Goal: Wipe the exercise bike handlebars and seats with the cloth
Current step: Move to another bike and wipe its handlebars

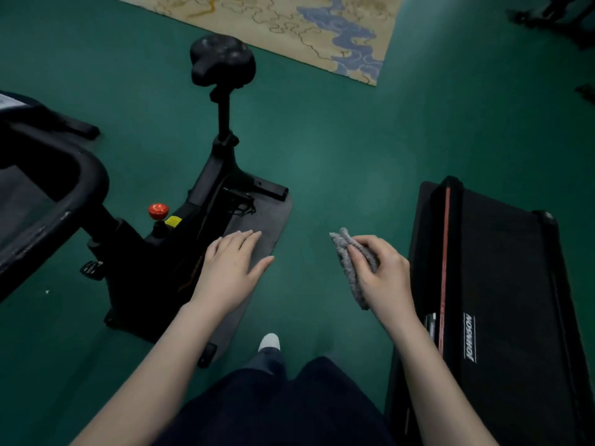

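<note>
Grey woolly cloth [352, 263], soft and light by its look, is being pinched mid-fold by the right hand [381, 276]; the left hand [233, 265] is being held flat, empty.

- 12–1 o'clock: green floor [338, 156] is open, a wide lane up to the rug [289, 24].
- 9–10 o'clock: handlebar [64, 194] and bike frame [167, 246] block that side.
- 11 o'clock: seat [222, 57] on its post [223, 114], bare floor on both sides.
- 3–4 o'clock: treadmill [502, 284] walls off the right.
</note>
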Tool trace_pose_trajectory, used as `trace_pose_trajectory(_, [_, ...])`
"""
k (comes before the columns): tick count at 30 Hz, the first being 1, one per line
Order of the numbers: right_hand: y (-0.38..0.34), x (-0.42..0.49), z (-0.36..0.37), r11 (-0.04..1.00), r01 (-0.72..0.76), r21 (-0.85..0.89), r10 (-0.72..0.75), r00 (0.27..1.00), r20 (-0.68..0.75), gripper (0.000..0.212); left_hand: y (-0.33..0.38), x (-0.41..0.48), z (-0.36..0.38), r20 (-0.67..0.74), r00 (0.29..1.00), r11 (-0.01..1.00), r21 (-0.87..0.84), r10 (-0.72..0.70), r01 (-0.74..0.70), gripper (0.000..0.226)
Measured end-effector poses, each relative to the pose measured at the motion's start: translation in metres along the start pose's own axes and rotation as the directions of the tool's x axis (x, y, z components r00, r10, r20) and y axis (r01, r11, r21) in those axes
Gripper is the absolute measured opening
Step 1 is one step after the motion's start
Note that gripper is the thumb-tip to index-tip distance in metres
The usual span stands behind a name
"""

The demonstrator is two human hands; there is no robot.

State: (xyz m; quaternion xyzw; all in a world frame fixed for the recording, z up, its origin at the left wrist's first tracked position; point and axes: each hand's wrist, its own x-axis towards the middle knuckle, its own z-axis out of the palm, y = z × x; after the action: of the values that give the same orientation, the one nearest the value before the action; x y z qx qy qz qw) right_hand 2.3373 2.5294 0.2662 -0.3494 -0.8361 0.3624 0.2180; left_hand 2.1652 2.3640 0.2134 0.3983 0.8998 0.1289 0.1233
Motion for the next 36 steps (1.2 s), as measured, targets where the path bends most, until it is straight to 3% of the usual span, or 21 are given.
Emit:
trace_pose_trajectory(7, [-0.008, 0.082, 0.025, 0.991, 0.121, 0.049, -0.126, 0.985, 0.119, 0.009, -0.021, 0.025, -0.006, -0.018, 0.979, 0.979, 0.004, -0.203, 0.203, 0.061])
trace_pose_trajectory(13, [-0.009, 0.161, 0.047, 0.956, 0.256, 0.144, -0.288, 0.913, 0.290, 0.010, -0.018, 0.048, -0.007, -0.081, 0.893, 0.896, -0.030, -0.444, 0.443, 0.063])
trace_pose_trajectory(24, [-0.006, 0.294, 0.057, 0.839, 0.430, 0.333, -0.544, 0.683, 0.488, 0.021, 0.049, 0.091, -0.004, -0.193, 0.597, 0.627, -0.209, -0.779, 0.750, 0.061])
trace_pose_trajectory(29, [-0.027, 0.304, 0.081, 0.778, 0.452, 0.437, -0.628, 0.531, 0.568, 0.012, 0.064, 0.068, -0.003, -0.179, 0.423, 0.458, -0.265, -0.888, 0.849, 0.062])
trace_pose_trajectory(36, [-0.071, 0.290, 0.114, 0.716, 0.389, 0.579, -0.698, 0.375, 0.610, 0.020, 0.069, 0.035, -0.005, -0.153, 0.216, 0.258, -0.362, -0.964, 0.896, 0.063])
